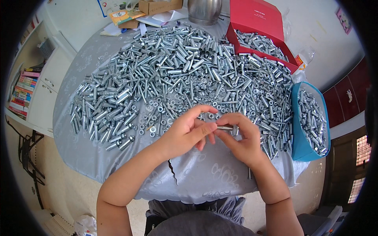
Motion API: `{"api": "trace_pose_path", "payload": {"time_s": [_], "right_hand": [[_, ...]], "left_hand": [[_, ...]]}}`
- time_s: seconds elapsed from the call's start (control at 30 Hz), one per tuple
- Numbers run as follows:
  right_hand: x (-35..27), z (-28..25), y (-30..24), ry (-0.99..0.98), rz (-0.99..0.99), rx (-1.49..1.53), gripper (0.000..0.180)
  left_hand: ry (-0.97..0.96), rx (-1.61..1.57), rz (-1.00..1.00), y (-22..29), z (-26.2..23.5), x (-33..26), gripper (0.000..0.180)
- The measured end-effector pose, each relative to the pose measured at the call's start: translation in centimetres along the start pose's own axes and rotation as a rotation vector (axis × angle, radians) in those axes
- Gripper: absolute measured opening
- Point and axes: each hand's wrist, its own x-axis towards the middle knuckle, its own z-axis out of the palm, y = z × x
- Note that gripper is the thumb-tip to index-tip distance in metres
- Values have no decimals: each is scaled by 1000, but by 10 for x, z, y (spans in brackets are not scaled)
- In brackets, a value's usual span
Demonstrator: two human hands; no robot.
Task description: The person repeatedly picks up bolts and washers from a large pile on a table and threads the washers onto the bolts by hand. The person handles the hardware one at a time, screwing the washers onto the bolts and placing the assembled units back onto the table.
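Note:
In front of my chest, above the near edge of the heap, my right hand (245, 137) pinches a short metal expansion bolt (225, 128) between thumb and fingers. The bolt lies roughly level. My left hand (188, 131) meets its left end, the thumb and a finger closed there while the index finger arches above. My fingertips hide that end, so any small part on it cannot be made out. Behind both hands spreads a large heap of metal sleeves, bolts, nuts (152, 134) and washers (172, 101) on a grey patterned tablecloth (197, 177).
A red lidded box (256, 23) full of metal parts stands at the back right. At the right edge sits a blue fabric bin (300, 137) of bolts. A metal pot (204, 11), cardboard box (159, 6) and papers lie at the back. A bookshelf (23, 92) stands left.

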Motion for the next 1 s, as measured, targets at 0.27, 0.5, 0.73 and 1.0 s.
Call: {"api": "trace_pose_path", "payload": {"time_s": [0.27, 0.5, 0.73, 1.0], "right_hand": [[-6, 5, -1, -63, 36, 240, 18], [-7, 3, -3, -89, -42, 186, 16], [-7, 3, 0, -101, 44, 207, 26], [2, 1, 2, 52, 128, 212, 45]], "left_hand": [[-80, -11, 14, -13, -4, 0, 36], [-202, 18, -60, -9, -7, 1, 34], [-169, -27, -124, -6, 0, 0, 42], [158, 30, -31, -7, -11, 4, 53]]}}
